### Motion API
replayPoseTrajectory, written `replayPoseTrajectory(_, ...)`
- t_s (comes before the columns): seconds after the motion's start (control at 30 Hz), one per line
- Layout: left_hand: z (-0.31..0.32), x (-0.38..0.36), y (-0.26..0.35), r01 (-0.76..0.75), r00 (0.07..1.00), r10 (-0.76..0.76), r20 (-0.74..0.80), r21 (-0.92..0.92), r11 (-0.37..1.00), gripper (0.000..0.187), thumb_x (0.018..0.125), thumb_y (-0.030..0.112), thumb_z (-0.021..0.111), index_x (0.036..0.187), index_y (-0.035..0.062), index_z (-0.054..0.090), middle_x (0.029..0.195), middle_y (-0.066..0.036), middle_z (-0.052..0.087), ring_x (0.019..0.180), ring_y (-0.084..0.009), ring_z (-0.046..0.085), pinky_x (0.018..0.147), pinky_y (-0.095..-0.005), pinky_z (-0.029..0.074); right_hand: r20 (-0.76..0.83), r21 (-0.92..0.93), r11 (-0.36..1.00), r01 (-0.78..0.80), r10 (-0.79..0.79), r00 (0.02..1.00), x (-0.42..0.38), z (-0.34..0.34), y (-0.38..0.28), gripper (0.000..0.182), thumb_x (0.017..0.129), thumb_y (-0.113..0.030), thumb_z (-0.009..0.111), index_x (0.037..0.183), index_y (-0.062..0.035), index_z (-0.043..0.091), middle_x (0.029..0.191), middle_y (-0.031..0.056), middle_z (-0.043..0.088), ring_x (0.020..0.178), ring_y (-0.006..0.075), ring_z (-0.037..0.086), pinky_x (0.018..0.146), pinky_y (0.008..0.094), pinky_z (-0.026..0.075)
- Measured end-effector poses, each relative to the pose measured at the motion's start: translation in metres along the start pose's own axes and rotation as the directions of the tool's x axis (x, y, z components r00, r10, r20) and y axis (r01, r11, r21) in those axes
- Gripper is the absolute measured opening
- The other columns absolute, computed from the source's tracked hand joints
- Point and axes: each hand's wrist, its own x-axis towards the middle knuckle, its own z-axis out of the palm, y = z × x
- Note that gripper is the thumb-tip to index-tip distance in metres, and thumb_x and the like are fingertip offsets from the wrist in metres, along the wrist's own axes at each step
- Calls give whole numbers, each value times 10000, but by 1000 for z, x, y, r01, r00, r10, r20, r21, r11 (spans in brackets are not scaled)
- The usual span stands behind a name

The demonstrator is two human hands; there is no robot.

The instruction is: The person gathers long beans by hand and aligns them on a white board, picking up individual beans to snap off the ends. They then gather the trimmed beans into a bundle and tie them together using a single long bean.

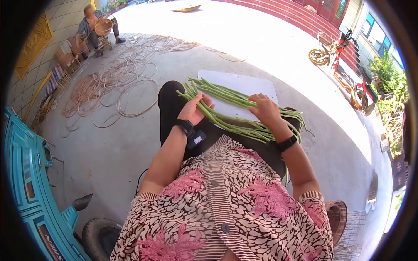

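Note:
Long green beans (222, 92) lie in two loose bundles across a white board (262, 85) and my lap. My left hand (193, 109) is closed around the near bundle close to its left end, thumb on top. Its right part fans out over my dark trousers (172, 98). My right hand (265, 108) has its fingers curled down on the far bundle toward its right side; the fingertips are partly hidden. The right ends of the beans stick out past my right wrist and hang beside my knee.
Coils of cane strips (115, 82) cover the ground ahead left. Beyond, a seated person (93, 28) has a woven basket (103, 27). A teal vehicle (37, 182) stands at my left, a red motorbike (339, 65) ahead right, and a wire crate (350, 226) behind right.

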Motion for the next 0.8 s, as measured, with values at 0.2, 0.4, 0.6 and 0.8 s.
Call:
replayPoseTrajectory(0.2, -7, 0, -1, -19, 998, 17, 53, 32, 999, 178, 972, 187, 551, 1087, 52, 535, 979, -83, 614, 897, -225, 605, 912, -451, 507, -96, -140, 990, 16, -30, 995, 15, 44, -15, 255, 757, -211, 680, 977, -93, 629, 942, 110, 613, 937, 292, 577, 796, 415, 442)
replayPoseTrajectory(0.4, -6, 0, 0, -11, 999, 8, 52, 58, 998, 232, 984, 174, 517, 1154, 17, 496, 1091, -135, 602, 1012, -265, 603, 933, -443, 505, -113, 5, 987, -161, 160, 981, 18, 35, -25, 236, 774, -211, 660, 943, -74, 568, 849, 95, 645, 869, 283, 615, 755, 421, 463)
replayPoseTrajectory(0.6, 2, -8, 1, -6, 997, -5, 71, 149, 989, 316, 998, 187, 486, 1256, 10, 437, 1308, -165, 532, 1158, -284, 565, 1000, -422, 469, -27, 676, 710, -200, 295, 955, 20, 26, -51, 214, 844, -193, 631, 954, -51, 513, 773, 83, 649, 640, 204, 639, 593, 335, 480)
replayPoseTrajectory(0.8, 2, -7, 3, -14, 996, -1, 92, 169, 986, 349, 996, 166, 482, 1312, 26, 434, 1320, -142, 523, 1165, -279, 563, 976, -404, 488, 149, 745, 630, -220, 164, 975, 8, 44, -60, 241, 833, -176, 672, 928, -5, 531, 783, 89, 615, 618, 148, 621, 552, 301, 480)
